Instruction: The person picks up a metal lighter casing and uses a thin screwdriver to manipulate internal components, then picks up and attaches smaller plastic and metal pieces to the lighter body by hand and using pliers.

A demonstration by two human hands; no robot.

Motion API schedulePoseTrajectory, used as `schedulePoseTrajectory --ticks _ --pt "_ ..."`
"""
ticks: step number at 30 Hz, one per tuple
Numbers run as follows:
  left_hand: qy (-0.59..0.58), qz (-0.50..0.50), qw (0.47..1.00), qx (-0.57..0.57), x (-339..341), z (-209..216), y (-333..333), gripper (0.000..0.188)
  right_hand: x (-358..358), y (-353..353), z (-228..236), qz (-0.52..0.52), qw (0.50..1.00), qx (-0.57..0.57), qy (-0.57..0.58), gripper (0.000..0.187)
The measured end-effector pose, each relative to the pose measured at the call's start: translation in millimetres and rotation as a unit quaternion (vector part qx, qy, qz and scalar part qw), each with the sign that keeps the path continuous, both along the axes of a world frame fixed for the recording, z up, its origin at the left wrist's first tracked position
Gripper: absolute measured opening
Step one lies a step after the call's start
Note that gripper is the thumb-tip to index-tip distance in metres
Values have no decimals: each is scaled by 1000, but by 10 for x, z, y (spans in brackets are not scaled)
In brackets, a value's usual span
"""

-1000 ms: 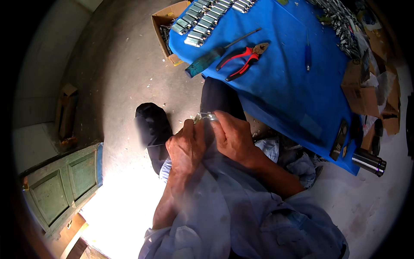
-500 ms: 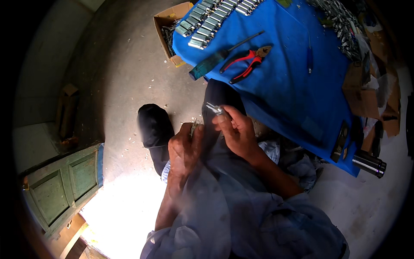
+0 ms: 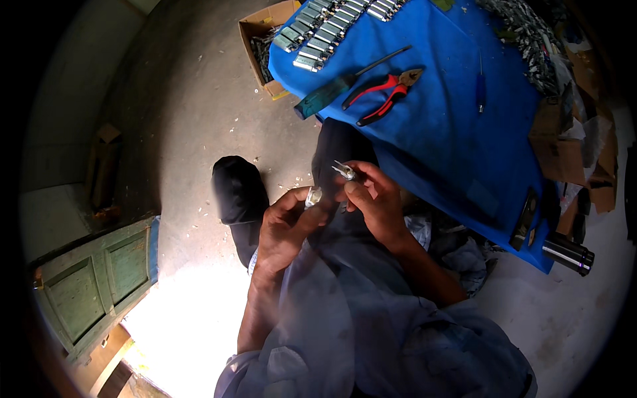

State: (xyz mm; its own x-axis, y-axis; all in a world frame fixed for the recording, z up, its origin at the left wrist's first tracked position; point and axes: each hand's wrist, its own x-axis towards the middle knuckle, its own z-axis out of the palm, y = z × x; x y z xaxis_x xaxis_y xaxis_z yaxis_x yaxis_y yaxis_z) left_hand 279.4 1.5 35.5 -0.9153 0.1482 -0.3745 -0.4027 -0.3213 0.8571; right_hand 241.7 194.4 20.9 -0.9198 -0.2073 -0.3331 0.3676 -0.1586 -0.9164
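Between the thumb and fingers of my left hand is a small pale piece, its exact kind too small to tell. My right hand pinches a small silvery metal piece with two thin prongs that point up and left. Both hands are close together above my lap, the right slightly farther out. The two pieces are apart from each other.
Ahead, a blue cloth bears a teal-handled screwdriver, red-and-black pliers, a thin blue screwdriver, rows of metal parts and a heap of slim pieces. A cardboard box stands left of it.
My left hand has turned and moved right, bringing its pale piece into clearer view. My right hand has shifted slightly right, and its pronged piece has moved with it.
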Motion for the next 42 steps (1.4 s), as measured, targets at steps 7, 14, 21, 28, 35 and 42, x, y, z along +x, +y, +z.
schedulePoseTrajectory --ticks 7,14,21,28,35,42 --pt "23 13 1000 16 21 -49 18 28 11 -45 115 6 1000 -20 13 31" --pt "9 -25 1000 -4 4 3 21 30 36 -106 214 -1 996 -79 34 24" --pt "32 -33 997 -65 59 -6 67 33 81 -164 226 37 996 -49 61 21" --pt "20 0 995 -97 27 83 86 31 73 -79 118 49 994 -74 61 22" --pt "-3 14 998 -66 61 43 -16 26 25 -1 139 63 990 -67 110 27" --pt "17 31 996 -78 89 2 -69 22 28 -25 237 63 992 -100 34 32"
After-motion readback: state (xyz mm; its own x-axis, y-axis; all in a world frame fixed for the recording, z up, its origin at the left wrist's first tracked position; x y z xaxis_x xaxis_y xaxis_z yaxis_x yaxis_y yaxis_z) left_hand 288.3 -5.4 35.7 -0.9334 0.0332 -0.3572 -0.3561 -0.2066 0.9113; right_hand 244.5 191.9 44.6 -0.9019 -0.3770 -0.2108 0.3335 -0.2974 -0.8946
